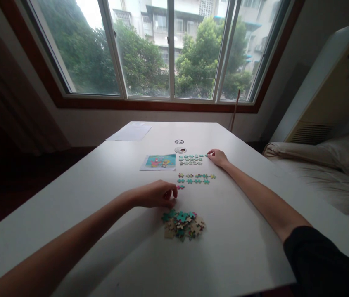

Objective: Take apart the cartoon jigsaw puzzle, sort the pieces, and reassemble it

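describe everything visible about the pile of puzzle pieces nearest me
The pile of puzzle pieces is a small loose heap of flat, cardboard-looking jigsaw pieces overlapping at all angles. Some lie printed side up, mostly teal with bits of pink; others show a plain tan back. It rests on the white table, nearer the camera than the laid-out rows. The left hand sits just past its upper left edge, seemingly not touching it.
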